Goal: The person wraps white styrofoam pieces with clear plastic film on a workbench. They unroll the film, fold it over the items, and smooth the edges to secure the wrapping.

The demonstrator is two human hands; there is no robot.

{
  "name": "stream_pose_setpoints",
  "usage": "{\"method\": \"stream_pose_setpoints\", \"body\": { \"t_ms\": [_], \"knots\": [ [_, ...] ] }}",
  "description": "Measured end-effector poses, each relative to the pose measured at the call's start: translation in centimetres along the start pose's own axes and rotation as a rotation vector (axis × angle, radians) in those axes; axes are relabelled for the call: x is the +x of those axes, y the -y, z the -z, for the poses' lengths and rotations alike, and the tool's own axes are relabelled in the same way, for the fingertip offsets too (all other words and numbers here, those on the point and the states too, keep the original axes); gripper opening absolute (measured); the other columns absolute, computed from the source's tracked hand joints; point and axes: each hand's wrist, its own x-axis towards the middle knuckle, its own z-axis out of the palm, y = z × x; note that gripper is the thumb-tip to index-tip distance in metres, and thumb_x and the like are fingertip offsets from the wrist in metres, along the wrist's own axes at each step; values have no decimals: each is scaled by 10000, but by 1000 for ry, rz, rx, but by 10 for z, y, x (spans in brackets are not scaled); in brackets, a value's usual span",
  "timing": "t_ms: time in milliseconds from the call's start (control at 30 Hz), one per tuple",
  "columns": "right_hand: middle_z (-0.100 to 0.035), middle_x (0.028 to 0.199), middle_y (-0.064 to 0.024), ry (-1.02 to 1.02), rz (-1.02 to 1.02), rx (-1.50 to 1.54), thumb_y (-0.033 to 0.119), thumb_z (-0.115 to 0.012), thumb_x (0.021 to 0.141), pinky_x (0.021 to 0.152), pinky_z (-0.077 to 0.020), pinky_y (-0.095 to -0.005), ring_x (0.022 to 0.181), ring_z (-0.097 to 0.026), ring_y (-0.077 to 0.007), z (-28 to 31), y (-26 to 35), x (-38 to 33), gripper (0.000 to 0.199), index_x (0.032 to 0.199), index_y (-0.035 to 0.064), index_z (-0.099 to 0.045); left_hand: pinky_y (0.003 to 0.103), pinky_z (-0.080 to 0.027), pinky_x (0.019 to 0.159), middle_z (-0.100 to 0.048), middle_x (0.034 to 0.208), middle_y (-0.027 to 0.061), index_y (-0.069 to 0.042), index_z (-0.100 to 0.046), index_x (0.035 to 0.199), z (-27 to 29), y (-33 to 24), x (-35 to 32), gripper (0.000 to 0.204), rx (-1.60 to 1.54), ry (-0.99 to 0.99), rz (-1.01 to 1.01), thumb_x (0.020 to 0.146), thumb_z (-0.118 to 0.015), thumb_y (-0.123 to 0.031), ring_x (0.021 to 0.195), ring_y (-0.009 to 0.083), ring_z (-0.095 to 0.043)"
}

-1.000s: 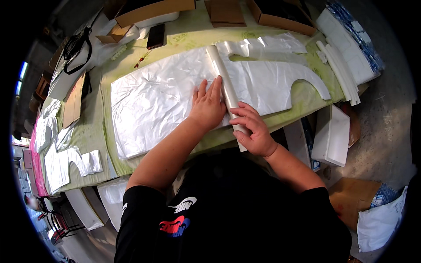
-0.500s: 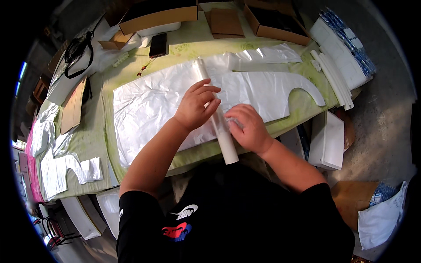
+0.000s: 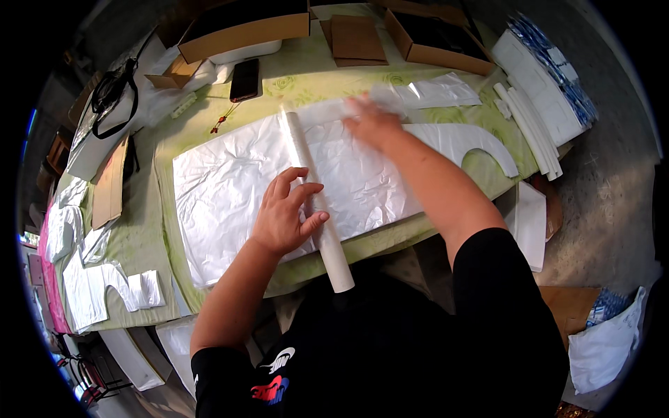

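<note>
A long white tube wound with clear plastic film (image 3: 333, 261) lies slanting across a flat white plastic apron (image 3: 230, 181), its near end sticking out past the table edge. My left hand (image 3: 284, 212) rests against the tube's left side, fingers apart and bent over it without wrapping round. Farther back, my right hand (image 3: 375, 124) reaches over the apron beside a strip of clear plastic film (image 3: 439, 92). Motion smears its fingers, so whether it holds anything cannot be made out. The apron's curved neck loop (image 3: 498, 143) lies at the right.
Green-patterned cloth (image 3: 293, 83) covers the table. A dark phone (image 3: 244, 80) and open cardboard boxes (image 3: 244, 31) line the back. White tubes (image 3: 531, 132) and a white foam box (image 3: 536, 87) stand right. Folded white plastic pieces (image 3: 104, 285) lie left.
My right hand has left the tube and swung far and right over the apron. The tube has shifted left and nearer me, with my left hand still on it.
</note>
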Motion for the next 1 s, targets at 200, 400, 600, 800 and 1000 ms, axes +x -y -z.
{"method": "stream_pose_setpoints", "body": {
  "t_ms": [200,400,600,800,1000],
  "knots": [
    [-320,1650,-162,7,-552,-11,562,-522,977,1171,-325,-567,1501,-317,-369,50,-159,35,666,1561,256,-424,482,-454,1035,-547,1335,158,-118,-699,1124,-11,4,2,491,-6,-64,5,845,-748,-519,1226,389,-545],
    [-246,1669,-116,-510,-164,-130,482,-673,910,1159,-239,-686,1523,-213,-415,29,-124,-27,671,1529,332,-464,479,-458,1020,-551,1326,150,-121,-700,1114,-12,6,0,469,-8,-93,-2,846,-752,-502,1189,375,-564],
    [-240,1683,-86,-31,49,-10,519,-701,867,1219,-123,-650,1564,-113,-383,8,15,-40,633,1459,355,-552,487,-454,1031,-555,1335,129,-132,-700,1124,-8,5,-4,427,-7,-92,40,843,-769,-446,1212,366,-558],
    [-418,1598,-64,-197,311,88,367,-677,886,1210,-174,-640,1525,-269,-349,-7,32,-35,653,1484,156,-524,489,-443,1052,-556,1341,113,-147,-689,1130,-12,3,-1,381,-61,-83,81,833,-780,-368,1250,361,-543],
    [-641,1332,-110,-11,864,379,232,-692,867,1153,-343,-526,1386,-454,-389,-12,88,-137,443,1293,118,-660,459,-428,1063,-633,1247,115,-95,-678,1097,-11,21,-6,258,-229,-492,10,849,-712,-154,1286,351,-510]
  ]
}}
